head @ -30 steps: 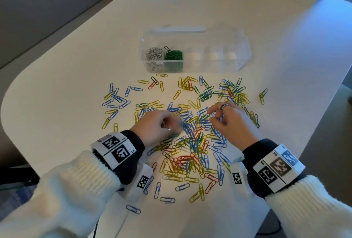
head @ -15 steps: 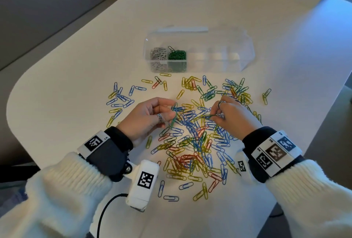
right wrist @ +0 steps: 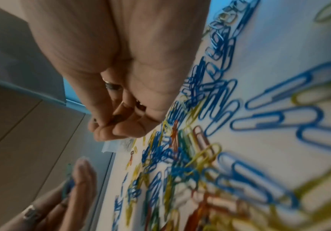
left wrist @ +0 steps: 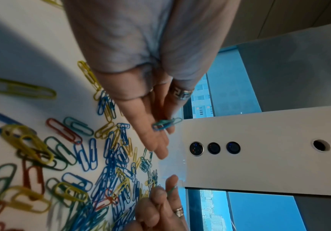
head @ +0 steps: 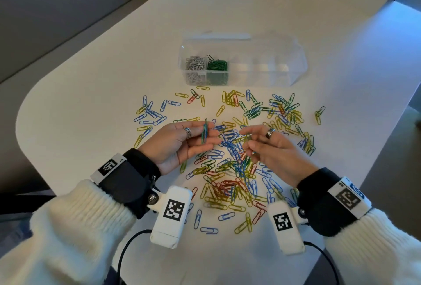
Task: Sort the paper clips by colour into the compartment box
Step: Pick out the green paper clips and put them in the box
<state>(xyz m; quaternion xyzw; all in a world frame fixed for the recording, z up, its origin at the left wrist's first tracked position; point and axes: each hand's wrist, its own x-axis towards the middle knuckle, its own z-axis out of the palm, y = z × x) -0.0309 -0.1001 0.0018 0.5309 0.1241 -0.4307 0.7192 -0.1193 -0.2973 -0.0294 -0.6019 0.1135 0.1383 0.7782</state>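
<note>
- The left hand (head: 182, 143) hovers palm-up over the left part of the clip scatter, its fingers (head: 206, 140) nearly straight and together, with a small bundle of green and blue clips (head: 204, 134) lying across them; the left wrist view shows the same bundle (left wrist: 165, 124) resting on the fingers, not gripped.
- The right hand (head: 273, 148) hovers just right of it, above the middle of the pile, fingers (head: 250, 145) curled toward the thumb and pinching a thin green clip (left wrist: 171, 191); the right wrist view is too blurred to confirm more.
- The 2 hands are close together, fingertips apart.
- The loose paper clips (head: 232, 166) are spread over the white tabletop (head: 91, 107) in blue, yellow, green and red, densest between and near the hands, thinning toward the far left and far right.
- The clear compartment box (head: 262, 61) sits on the tabletop beyond the scatter, open on top.
- Its leftmost compartment holds silver clips (head: 194, 68); the next one to the right holds green clips (head: 217, 68); the compartments further right look bare.
- A ring shows on a finger of each hand.
- Both wrists carry dark straps with white marker blocks (head: 172, 211), above cream knit sleeves (head: 75, 221).
</note>
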